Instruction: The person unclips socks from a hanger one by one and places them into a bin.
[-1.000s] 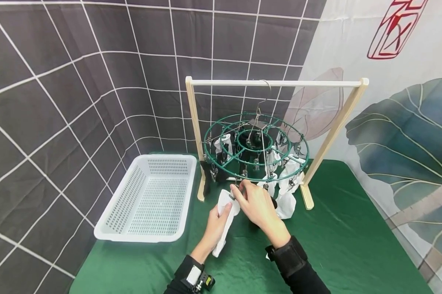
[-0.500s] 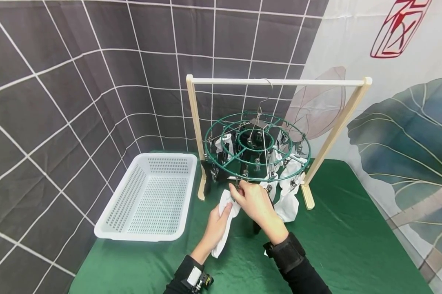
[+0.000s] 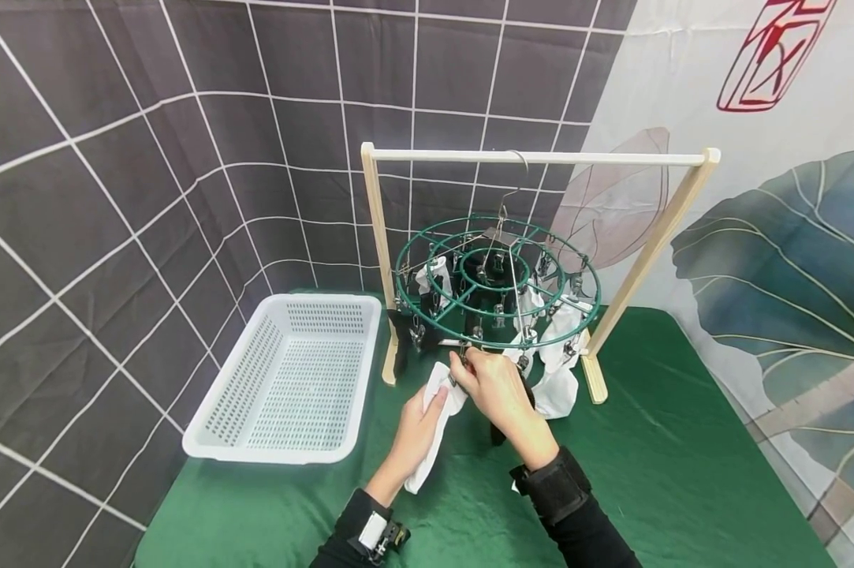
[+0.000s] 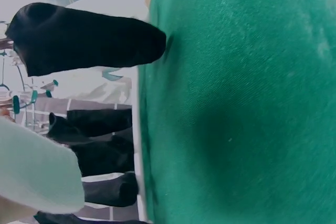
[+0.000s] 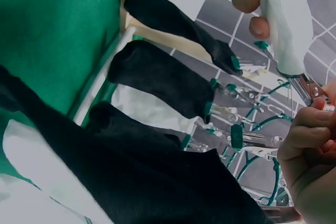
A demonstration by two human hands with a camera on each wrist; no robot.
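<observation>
My left hand (image 3: pixel 414 432) grips a white sock (image 3: pixel 437 442) that hangs down past the palm; the left wrist view shows part of this sock (image 4: pixel 39 166) large at the left edge. At the sock's upper edge, my right hand (image 3: pixel 496 390) pinches a metal clip (image 5: pixel 303 88) with thumb and fingers. In the right wrist view the clip's green-tipped jaws meet the edge of the white sock (image 5: pixel 287 22), and my right hand (image 5: pixel 312 150) is at its other end. The clip is at the near rim of a round green hanger (image 3: pixel 434 319), where black and white socks hang.
A white basket (image 3: pixel 274 457) stands to the left on the green cloth (image 3: pixel 654 473). A wooden stand (image 3: pixel 671 225) with a white bar (image 3: pixel 455 156) carries the hanger. Black socks (image 5: pixel 163 77) hang close beside my right hand.
Both hands stay close together at the sock and clip, with only a slight shift. The lower end of the sock has moved slightly left.
</observation>
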